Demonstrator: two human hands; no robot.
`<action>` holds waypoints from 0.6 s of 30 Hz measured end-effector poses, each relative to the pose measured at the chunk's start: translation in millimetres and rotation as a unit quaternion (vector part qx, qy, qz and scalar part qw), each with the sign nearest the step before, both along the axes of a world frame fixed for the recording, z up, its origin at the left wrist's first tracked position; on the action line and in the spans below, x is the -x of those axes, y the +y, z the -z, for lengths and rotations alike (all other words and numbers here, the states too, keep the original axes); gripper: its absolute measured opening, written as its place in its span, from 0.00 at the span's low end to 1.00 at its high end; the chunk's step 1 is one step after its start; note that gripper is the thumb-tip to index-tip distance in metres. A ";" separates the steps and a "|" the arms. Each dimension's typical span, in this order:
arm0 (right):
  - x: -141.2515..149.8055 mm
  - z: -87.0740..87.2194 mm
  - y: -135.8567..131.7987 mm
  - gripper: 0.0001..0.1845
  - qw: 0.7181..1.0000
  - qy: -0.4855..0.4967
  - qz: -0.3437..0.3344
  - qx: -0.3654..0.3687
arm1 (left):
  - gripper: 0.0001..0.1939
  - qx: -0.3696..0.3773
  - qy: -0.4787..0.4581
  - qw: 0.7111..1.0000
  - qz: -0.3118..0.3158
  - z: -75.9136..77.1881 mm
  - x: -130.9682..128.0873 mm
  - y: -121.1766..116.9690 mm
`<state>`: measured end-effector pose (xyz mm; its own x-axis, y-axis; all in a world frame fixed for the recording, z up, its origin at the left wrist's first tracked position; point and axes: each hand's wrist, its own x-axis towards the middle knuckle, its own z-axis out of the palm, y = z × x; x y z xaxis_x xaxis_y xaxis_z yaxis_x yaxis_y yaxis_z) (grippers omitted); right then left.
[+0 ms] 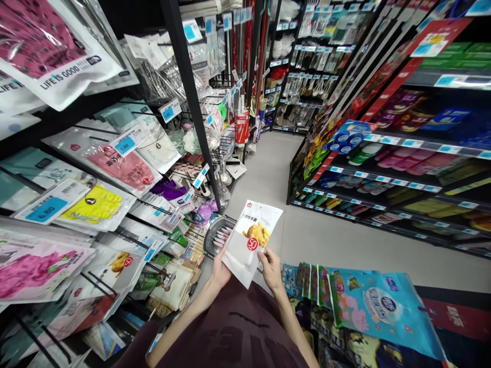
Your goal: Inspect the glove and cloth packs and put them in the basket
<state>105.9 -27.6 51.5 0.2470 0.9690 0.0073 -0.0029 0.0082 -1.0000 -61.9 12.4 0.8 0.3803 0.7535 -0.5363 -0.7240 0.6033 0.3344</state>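
A flat white packet of disposable gloves point(245, 230), printed with a picture of food and a red circle marked 50, is held tilted in front of my body. My left hand point(221, 268) grips its lower left edge, most of the fingers hidden behind it. On the right edge, my right hand point(270, 266) pinches the packet between thumb and fingers. Beyond the packet, a grey plastic basket point(209, 240) with several small pink-and-white items in it stands low beside the left shelving, partly covered by the packet.
Packaged gloves point(126, 168) hang on metal hooks close on my left, with price tags point(46, 207) sticking out. Shelves of bottles and packets point(406, 163) line the right. Bright snack-like bags point(387, 306) hang near my right arm. A grey floor aisle point(264, 163) runs ahead between the shelves.
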 end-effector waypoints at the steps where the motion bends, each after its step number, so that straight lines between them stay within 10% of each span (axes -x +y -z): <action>1: -1.2 2.9 0.1 0.16 1.000 0.010 0.013 0.002 | 0.23 0.015 0.002 1.000 -0.008 -0.5 1.2 1.1; 18: -8.0 13.0 14.1 0.19 0.992 0.062 0.106 0.037 | 0.21 -0.115 0.068 0.989 -0.065 -32.9 13.6 6.5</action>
<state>113.9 -13.5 38.5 0.4397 0.8919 -0.1059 -0.1322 -0.0523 -0.9898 -75.5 18.9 33.7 0.2092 0.8988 -0.3853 -0.7293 0.4059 0.5508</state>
